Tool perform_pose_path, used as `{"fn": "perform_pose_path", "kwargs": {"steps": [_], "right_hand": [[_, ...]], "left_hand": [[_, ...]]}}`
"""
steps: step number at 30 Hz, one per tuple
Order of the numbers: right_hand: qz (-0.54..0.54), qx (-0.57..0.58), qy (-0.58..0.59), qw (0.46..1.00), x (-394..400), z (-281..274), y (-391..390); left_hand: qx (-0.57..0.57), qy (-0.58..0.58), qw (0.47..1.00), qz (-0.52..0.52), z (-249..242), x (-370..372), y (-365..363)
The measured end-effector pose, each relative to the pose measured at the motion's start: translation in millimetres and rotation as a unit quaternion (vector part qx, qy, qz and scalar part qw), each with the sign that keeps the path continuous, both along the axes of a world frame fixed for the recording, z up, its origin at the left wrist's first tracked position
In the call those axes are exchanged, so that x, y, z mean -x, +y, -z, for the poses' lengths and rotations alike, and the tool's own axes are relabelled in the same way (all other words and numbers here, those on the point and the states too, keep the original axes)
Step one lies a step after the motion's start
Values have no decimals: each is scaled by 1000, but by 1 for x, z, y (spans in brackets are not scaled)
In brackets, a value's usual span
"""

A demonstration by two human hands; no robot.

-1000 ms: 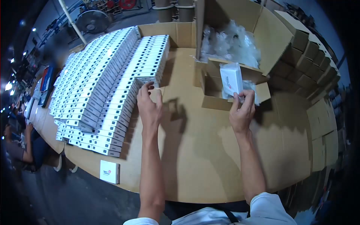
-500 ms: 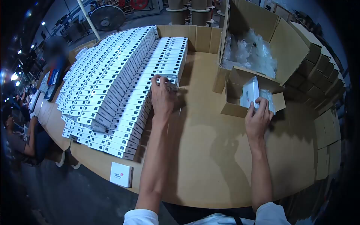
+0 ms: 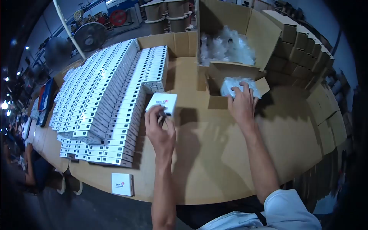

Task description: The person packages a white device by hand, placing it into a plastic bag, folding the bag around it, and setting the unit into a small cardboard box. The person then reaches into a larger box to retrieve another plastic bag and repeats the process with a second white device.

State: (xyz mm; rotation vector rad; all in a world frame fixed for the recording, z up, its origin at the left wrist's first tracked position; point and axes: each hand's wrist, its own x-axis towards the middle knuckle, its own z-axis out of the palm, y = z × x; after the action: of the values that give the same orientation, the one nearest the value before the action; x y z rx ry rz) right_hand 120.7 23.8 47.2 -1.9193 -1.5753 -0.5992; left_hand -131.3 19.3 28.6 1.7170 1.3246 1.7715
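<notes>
My left hand is closed on the near edge of a small white box, held tilted beside the right end of the stacked white boxes. My right hand reaches into a small open carton, its bent fingers closed over clear plastic wrap. What lies under the wrap is hidden. One single white box rests apart at the table's front left edge.
A large open carton behind the small one holds crumpled clear plastic. Brown cartons are piled at the right. Cardboard covers the table. Another person sits at far left.
My left hand has drawn a white box off the stack, leaving a notch in its right row. The white box formerly in my right hand no longer shows; that hand now rests on plastic wrap.
</notes>
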Motion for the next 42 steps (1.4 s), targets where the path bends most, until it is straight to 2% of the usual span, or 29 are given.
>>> {"fn": "perform_pose_path", "kwargs": {"steps": [1,2,3,4,5,6,8,10,11,12,14,15,16,17,19,21,24,27,30,32,37,40,42], "right_hand": [[-43,-74,-7,996,5,-5,-12],[-139,-27,154,978,11,-11,-29],[-230,19,311,922,18,-15,-45],[-285,92,478,826,22,-9,-60],[-329,161,622,692,25,-2,-72],[-329,155,664,653,26,-6,-82],[-334,4,658,675,19,19,-82],[-341,-39,586,734,-7,27,-84],[-346,-59,550,758,-18,31,-84],[-357,-67,449,816,-32,35,-83],[-360,-77,231,900,-57,43,-82],[-374,-39,199,905,-65,41,-81],[-379,-44,207,901,-71,46,-79],[-383,-50,213,897,-74,54,-77],[-368,-72,223,900,-76,67,-75],[-357,-74,218,905,-79,72,-72],[-350,-52,223,908,-83,84,-70],[-353,-28,226,907,-87,91,-70],[-335,-21,224,915,-88,89,-72],[-338,-20,239,910,-89,93,-73],[-333,-44,198,921,-90,88,-73],[-330,-71,175,925,-94,87,-71],[-345,-91,203,912,-92,81,-74]], "left_hand": [[-26,-4,999,24,1,-8,-13],[-16,-67,995,66,0,-21,-32],[7,-58,995,79,1,-31,-49],[26,-49,994,91,2,-44,-61],[28,-85,989,121,2,-63,-73],[31,-120,980,153,1,-79,-83],[24,-46,978,202,1,-94,-89],[-17,99,976,195,-10,-90,-78],[-2,90,985,150,-18,-90,-71],[-15,76,990,115,-34,-95,-54],[-121,154,977,87,-72,-115,-4],[-119,171,972,109,-94,-134,21],[-151,222,953,141,-107,-150,53],[-129,278,934,185,-116,-168,85],[-229,393,852,260,-125,-206,158],[-162,467,799,343,-131,-243,206],[-154,532,738,385,-112,-280,251],[-118,511,745,412,-102,-296,277],[-96,418,832,351,-116,-296,293],[-42,416,853,313,-129,-297,298],[-52,262,936,230,-131,-292,307],[43,79,940,329,-138,-271,279],[52,-17,925,377,-132,-254,249]]}}
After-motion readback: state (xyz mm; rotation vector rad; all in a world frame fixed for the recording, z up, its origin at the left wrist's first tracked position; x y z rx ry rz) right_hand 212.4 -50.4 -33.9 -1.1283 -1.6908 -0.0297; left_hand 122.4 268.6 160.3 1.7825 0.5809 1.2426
